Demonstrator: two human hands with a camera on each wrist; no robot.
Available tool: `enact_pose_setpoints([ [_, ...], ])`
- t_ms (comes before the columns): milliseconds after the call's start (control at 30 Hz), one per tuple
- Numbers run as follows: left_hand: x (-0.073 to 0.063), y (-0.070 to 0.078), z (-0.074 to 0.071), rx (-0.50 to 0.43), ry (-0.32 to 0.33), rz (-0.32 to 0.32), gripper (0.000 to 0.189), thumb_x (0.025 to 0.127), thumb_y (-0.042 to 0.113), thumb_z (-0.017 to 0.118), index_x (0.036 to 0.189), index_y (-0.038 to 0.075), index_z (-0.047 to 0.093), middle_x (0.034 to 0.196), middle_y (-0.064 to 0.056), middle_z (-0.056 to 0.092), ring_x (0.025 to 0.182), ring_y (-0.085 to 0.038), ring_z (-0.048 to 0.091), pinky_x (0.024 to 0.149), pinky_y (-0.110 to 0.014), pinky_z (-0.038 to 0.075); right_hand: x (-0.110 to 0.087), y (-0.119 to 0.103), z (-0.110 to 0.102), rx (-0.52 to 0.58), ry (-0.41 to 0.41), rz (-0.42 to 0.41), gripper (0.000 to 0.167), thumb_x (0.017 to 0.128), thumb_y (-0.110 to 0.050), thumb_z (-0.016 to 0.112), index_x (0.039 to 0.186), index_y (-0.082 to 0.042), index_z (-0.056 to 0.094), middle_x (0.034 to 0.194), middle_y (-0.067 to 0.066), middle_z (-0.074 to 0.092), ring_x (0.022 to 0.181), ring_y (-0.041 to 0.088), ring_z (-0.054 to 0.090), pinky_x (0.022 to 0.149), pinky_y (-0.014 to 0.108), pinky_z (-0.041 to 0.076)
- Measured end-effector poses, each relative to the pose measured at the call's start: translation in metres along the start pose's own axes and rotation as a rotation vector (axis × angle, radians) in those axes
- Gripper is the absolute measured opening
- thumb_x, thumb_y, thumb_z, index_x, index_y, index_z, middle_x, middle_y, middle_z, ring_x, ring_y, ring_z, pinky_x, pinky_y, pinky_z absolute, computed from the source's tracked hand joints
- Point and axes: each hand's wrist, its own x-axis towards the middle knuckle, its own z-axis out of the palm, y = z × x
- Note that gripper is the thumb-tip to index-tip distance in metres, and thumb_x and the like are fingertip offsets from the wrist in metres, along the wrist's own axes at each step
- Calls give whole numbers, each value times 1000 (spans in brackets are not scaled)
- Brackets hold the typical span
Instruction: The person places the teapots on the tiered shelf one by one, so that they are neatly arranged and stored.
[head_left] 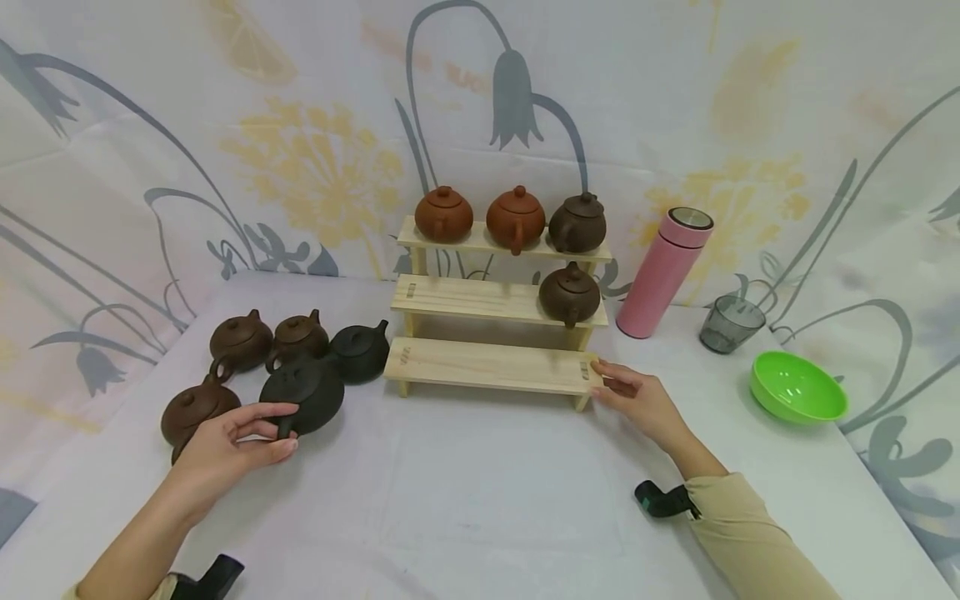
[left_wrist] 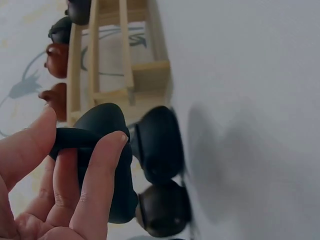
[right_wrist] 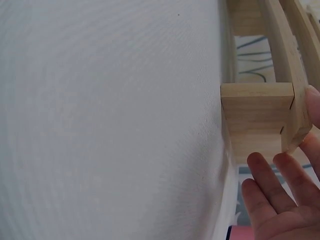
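A black teapot (head_left: 311, 392) is pinched by its handle between the thumb and fingers of my left hand (head_left: 236, 442); in the left wrist view the black teapot (left_wrist: 120, 180) is tipped in the fingers. Close beyond it stand another black teapot (head_left: 360, 352) and a brown teapot (head_left: 300, 336). My right hand (head_left: 637, 400) grips the right end of the lowest board of a three-step wooden stand (head_left: 487, 364). From the right wrist, some fingers of the right hand (right_wrist: 285, 195) spread beside the board's end.
Two reddish teapots (head_left: 443, 214) and a dark teapot (head_left: 577, 223) sit on the top step, a brown teapot (head_left: 570, 294) on the middle one. More brown teapots (head_left: 240, 342) stand far left. A pink flask (head_left: 663, 275), grey glass (head_left: 731, 325) and green bowl (head_left: 798, 387) stand right.
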Motion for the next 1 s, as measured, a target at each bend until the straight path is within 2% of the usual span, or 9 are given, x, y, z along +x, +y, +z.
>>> enact_pose_setpoints([
  [200,9,21,11,32,-9,47,57,80,21,75,129,1,52,93,-8,55,82,-14,62,73,-24,50,0,0,0,12,-1,-4,54,87,-21,68,133,1,49,141,19,39,123,32,45,94,32,41],
  [400,22,39,25,46,-18,93,52,81,20,74,127,4,55,96,-10,54,83,-15,62,77,-29,47,0,2,0,0,6,-6,55,86,-22,68,132,1,50,141,19,39,122,32,46,95,33,41],
  [800,48,71,56,-47,-88,215,42,81,2,70,122,-1,58,89,-11,59,82,-17,65,76,-27,52,0,2,1,20,20,-14,53,86,-20,69,131,1,51,139,18,42,121,32,47,94,31,42],
  [1000,58,90,71,-38,-116,233,40,82,4,70,121,2,60,88,-10,58,83,-21,64,74,-26,51,-1,-1,1,16,25,-27,52,87,-17,68,131,3,50,139,21,41,122,33,46,95,35,41],
])
